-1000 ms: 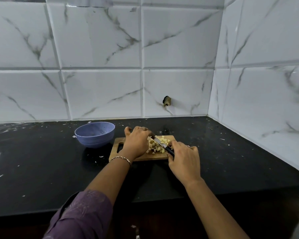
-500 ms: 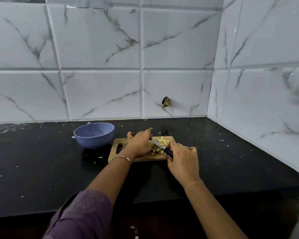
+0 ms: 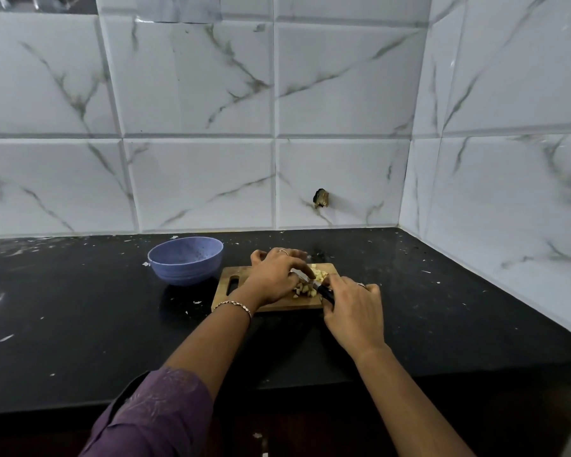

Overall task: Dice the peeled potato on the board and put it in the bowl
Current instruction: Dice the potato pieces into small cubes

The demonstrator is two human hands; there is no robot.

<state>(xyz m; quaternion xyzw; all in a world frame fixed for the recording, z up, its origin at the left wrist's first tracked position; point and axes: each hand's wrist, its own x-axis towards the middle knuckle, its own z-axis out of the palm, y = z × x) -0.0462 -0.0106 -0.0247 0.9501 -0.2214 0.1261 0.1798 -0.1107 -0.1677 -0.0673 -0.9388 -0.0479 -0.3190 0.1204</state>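
Observation:
A small wooden cutting board (image 3: 274,304) lies on the black counter, with a heap of pale diced potato (image 3: 314,282) on it. My right hand (image 3: 353,311) grips the black handle of a knife (image 3: 323,291), its blade lying across the pieces. My left hand (image 3: 274,275) rests over the left side of the heap, fingers curved against the pieces and the blade; what it covers is hidden. The blue-violet bowl (image 3: 185,260) stands just left of the board, with no potato visible inside.
The black counter (image 3: 80,324) is flecked with small white scraps. White marble-look tiled walls close off the back and the right side, with a small dark fitting (image 3: 321,198) low on the back wall. The counter's front edge runs below my forearms.
My left hand has shifted slightly over the potato heap and its fingers have lowered onto the pieces. The knife stays across the heap. Bowl and board have not moved.

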